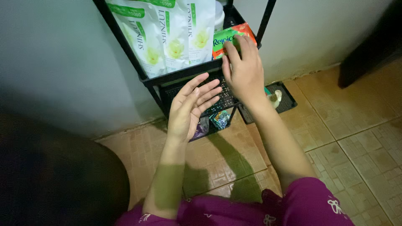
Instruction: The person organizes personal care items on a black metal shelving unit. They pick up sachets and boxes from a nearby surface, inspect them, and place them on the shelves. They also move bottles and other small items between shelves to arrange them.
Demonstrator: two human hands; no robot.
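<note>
At upper centre, the right hand (243,69) rests flat fingers on the green-and-orange sachet (228,39) (upright on the black rack (184,75)), not clenched; the left hand (190,104) hovers open below-left, farther off.

Black wire rack (180,76) with white refill pouches (167,33), green-orange packet (228,38) on top.
</note>
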